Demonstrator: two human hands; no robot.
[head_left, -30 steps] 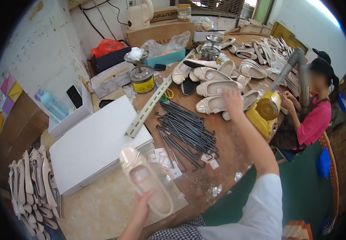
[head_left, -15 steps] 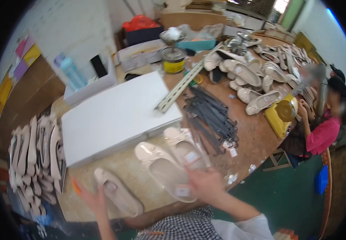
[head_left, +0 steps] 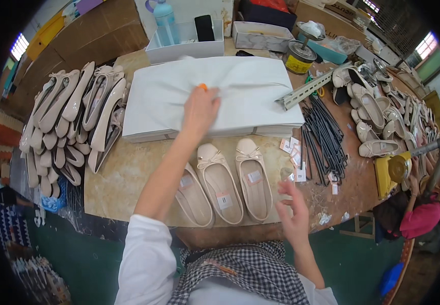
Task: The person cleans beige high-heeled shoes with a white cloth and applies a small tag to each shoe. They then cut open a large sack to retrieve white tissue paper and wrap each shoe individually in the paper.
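Observation:
My left hand reaches over a stack of white paper, an orange cover on one fingertip. Its fingers are pressed together on the top sheet, which is wrinkled around them. Three beige ballet flats with bows stand side by side in front of the stack: a left flat partly behind my forearm, a middle flat and a right flat. Labels lie on their insoles. My right hand hovers just right of the flats, fingers loosely bent and apart, with nothing visibly held.
Piled flats stand at the left. Right of the paper lie dark strips, small tags and a slotted metal bar. A box holds a bottle and phone. More shoes and a co-worker by a yellow machine are far right.
My left hand has moved from beside one flat onto the paper, whose top sheet is now wrinkled. My right hand has left the flats, which now stand in a row. The view has shifted.

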